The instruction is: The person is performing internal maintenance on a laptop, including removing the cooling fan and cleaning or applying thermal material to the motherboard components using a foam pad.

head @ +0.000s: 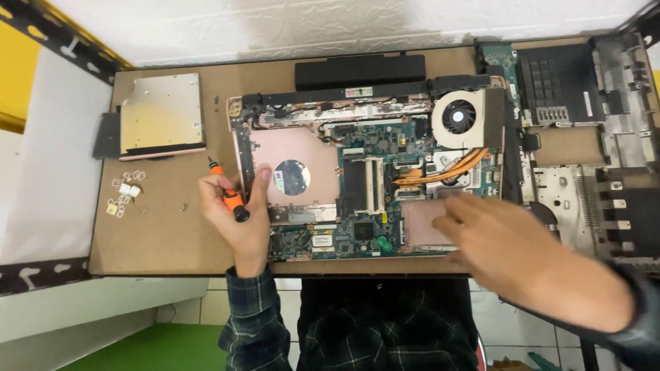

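the left hand [234, 213] has its fingers wrapped closed around a small orange-and-black screwdriver [228, 194], the thumb stretched out to press on the pink frame edge of the opened laptop base [364, 185], which lies flat on the brown tabletop [165, 233] between the two hands. the right hand [509, 240] is blurred, its fingers spread loosely and holding nothing, the tips resting on or just over the pale plate at the near right corner of the base; whether they truly touch is hard to tell. just beyond those right fingers sit copper heat pipes [447, 168] and a round fan [458, 117]. the exposed board looks stiff but fragile, with thin pipes and small parts, so it seems best gripped by the rigid outer frame, not the components. well left of the left fingers lie an optical drive [161, 113] and a scatter of small loose parts [126, 194]; a black battery [359, 71] rests past the base.
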